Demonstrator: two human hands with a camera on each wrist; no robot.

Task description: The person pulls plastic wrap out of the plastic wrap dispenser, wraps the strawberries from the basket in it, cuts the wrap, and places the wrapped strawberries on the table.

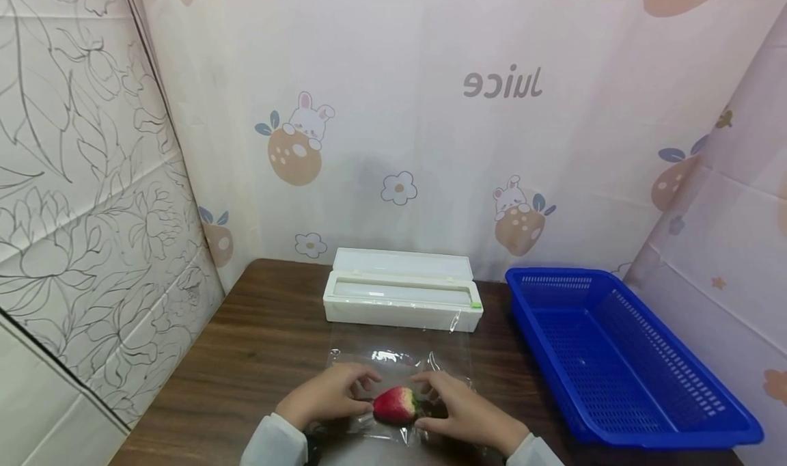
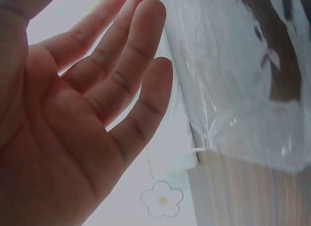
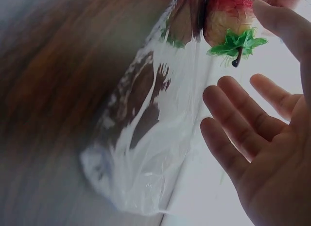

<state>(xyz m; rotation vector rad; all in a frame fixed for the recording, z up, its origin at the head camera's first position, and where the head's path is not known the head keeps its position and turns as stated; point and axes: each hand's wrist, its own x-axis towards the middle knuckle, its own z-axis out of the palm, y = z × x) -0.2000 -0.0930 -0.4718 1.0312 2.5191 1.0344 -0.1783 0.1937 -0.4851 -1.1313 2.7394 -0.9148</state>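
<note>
A red strawberry (image 1: 393, 406) with a pale yellow top and green leaves (image 3: 238, 43) lies on a sheet of clear plastic wrap (image 1: 356, 343). My left hand (image 1: 326, 392) is at its left, the thumb at the red tip and the other fingers loosely bent above the wrap. On the leafy side is my right hand (image 1: 467, 411), its fingers spread and relaxed around the stem end. In the right wrist view the right thumb (image 3: 279, 22) overlaps the fruit's edge; I cannot tell whether it touches. Neither hand curls round the strawberry.
Behind the hands stands a white wrap dispenser (image 1: 399, 313) with its lid (image 1: 402, 264) raised; the film runs from it toward me. A blue perforated basket (image 1: 547, 384) sits on the right of the wooden table (image 1: 246, 343). Printed curtains hang behind and beside.
</note>
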